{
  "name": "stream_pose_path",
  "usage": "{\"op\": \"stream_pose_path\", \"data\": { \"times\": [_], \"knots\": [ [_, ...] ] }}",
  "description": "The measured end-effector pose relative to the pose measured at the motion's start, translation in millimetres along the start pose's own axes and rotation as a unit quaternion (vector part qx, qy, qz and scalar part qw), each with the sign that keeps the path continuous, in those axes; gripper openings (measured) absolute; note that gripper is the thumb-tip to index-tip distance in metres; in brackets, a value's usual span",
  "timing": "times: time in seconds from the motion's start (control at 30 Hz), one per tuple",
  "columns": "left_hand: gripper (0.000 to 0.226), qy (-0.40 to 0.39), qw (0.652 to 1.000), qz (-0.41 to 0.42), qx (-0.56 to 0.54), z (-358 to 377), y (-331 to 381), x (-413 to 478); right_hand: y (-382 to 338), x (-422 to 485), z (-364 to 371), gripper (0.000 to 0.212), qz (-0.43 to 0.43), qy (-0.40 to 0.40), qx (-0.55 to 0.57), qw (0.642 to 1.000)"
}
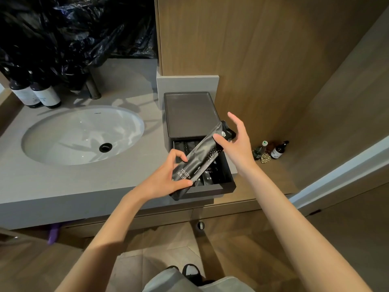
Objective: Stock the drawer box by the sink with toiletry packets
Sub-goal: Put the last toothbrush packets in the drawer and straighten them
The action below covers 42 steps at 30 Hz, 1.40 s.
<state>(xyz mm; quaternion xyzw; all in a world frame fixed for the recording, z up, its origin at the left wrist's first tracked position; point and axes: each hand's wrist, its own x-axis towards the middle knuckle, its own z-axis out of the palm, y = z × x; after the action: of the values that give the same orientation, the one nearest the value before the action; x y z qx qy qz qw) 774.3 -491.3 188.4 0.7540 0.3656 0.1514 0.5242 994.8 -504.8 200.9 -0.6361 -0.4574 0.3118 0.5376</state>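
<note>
Grey stone counter [130, 180] runs under both my arms, with wood panelling [273, 49] beyond my right hand [235, 144]. My left hand [168, 175] grips the lower end of a black toothbrush packet [202, 157]: the thumb lies across its front by the printed lettering and the fingers curl round the far side. The packet slants up and away from that hand to my right hand, whose thumb rests on its upper end. The rest of that hand is spread wide, fingers straight and lifted clear of the packet, closed round nothing.

Directly beneath the packet, between my two hands, sits the dark drawer box [210, 189] at the counter's corner. More packets [214, 173] of the same black kind lie side by side in it, just below my right wrist. Its tray lid [189, 114] is slid back, covering the far part of the box beyond my right fingertips.

Left of my left hand is the white oval sink [84, 133] with a dark drain. Farther off past it stand two dark bottles [35, 93] with pale labels, a tap [93, 87], and crumpled black plastic sheeting [73, 28] behind them. Down on the floor, right of my right hand, a few small bottles [271, 150] stand against the wall.
</note>
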Motion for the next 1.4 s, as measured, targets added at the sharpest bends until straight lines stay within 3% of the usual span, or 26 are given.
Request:
{"op": "stream_pose_path", "data": {
  "times": [0.1,0.23,0.4,0.6,0.77,0.97,1.07,1.13,1.17,1.27,1.4],
  "knots": [
    [0.062,0.024,1.000,-0.010,-0.007,-8.7,-0.3,3.1,8.3,2.8,-11.2,0.040,0.090,0.005,0.063,0.994],
    [0.083,0.168,0.985,-0.025,-0.021,-27.3,-6.7,11.0,15.7,-5.7,-29.2,0.033,0.162,-0.002,0.111,0.981],
    [0.069,0.274,0.936,-0.060,-0.212,-34.8,-6.0,23.4,28.3,-26.3,-41.9,0.030,0.202,-0.068,0.072,0.974],
    [0.052,0.290,0.885,-0.078,-0.356,-25.3,-11.3,47.6,30.9,-47.5,-36.8,0.033,0.210,-0.177,0.057,0.960],
    [0.059,0.260,0.887,-0.076,-0.373,-9.1,-8.7,61.9,31.0,-50.2,-32.4,0.029,0.196,-0.161,0.053,0.966],
    [0.065,0.279,0.904,-0.082,-0.313,-10.7,-6.1,60.4,26.2,-41.0,-45.2,0.027,0.163,-0.132,0.004,0.978],
    [0.057,0.275,0.960,-0.029,-0.054,-22.1,-15.4,56.3,17.1,-28.7,-60.7,0.021,0.120,-0.137,-0.067,0.981],
    [0.051,0.225,0.963,0.047,0.140,-28.5,-17.9,53.5,7.8,-20.9,-66.9,0.020,0.091,-0.156,-0.122,0.976],
    [0.050,0.176,0.965,0.074,0.182,-30.0,-15.3,53.3,2.6,-16.9,-67.5,0.020,0.075,-0.168,-0.147,0.972],
    [0.031,0.029,0.985,0.065,0.157,-22.3,6.5,50.3,-11.4,-5.7,-64.4,0.016,0.030,-0.197,-0.178,0.964],
    [0.017,-0.029,0.995,0.013,0.096,-10.3,12.0,51.1,-13.5,4.2,-55.6,0.017,0.036,-0.172,-0.117,0.978]
  ]
}}
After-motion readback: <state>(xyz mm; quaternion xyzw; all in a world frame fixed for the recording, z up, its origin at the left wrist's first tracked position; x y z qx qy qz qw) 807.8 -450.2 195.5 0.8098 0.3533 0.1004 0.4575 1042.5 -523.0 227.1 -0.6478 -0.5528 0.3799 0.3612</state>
